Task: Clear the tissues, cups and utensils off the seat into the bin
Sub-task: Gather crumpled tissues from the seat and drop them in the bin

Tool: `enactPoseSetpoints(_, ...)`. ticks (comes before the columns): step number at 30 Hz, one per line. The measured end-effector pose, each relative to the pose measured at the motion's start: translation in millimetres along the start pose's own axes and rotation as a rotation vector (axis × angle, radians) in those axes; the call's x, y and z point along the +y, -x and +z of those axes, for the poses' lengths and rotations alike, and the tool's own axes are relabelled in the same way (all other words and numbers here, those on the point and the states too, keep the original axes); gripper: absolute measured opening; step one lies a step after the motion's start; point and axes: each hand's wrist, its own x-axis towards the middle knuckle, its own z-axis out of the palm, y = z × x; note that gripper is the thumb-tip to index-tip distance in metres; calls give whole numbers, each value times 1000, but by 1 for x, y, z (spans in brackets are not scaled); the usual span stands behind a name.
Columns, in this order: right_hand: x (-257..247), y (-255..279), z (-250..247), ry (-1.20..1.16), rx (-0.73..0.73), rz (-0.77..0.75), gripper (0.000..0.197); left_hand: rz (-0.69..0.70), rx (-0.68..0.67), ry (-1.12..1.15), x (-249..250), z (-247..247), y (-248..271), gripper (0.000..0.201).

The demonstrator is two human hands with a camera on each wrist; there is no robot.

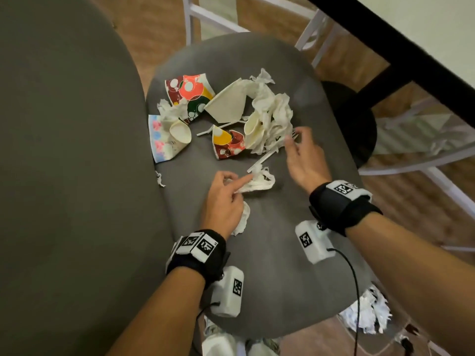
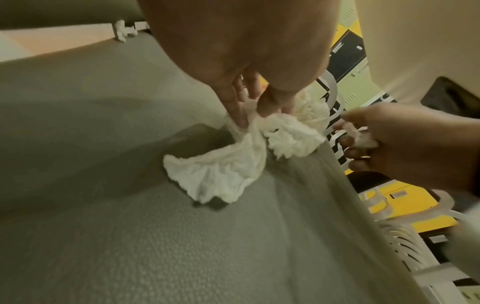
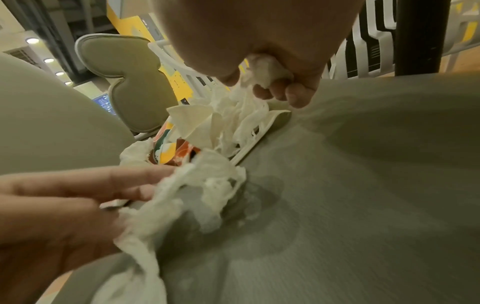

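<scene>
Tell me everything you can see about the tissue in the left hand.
The tissue is white, thin, crinkled paper, bunched and twisted in the middle. The left hand pinches it between thumb and fingers; one loose end fans out and rests on the grey seat, the other bunches beyond the fingers. It lies at the near edge of the litter pile, just short of a white plastic utensil.
</scene>
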Motion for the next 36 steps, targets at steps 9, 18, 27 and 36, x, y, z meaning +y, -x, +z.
enactPoseSetpoints(9, 9, -32, 14, 138, 26, -108, 20, 83, -263, -364, -9, 5, 10, 67)
enactPoseSetpoints(18, 21, 5, -5, -86, 173, -86, 12, 55, 7, -233, -26, 5, 16, 24)
enactPoseSetpoints(27, 37, 30, -14, -288, 125, -9, 30, -112, 125, -38, 11, 10, 12, 39)
enactPoseSetpoints(36, 71, 57, -19, -223, 93, 10, 11, -303, 37, 165, 24, 25, 20, 19)
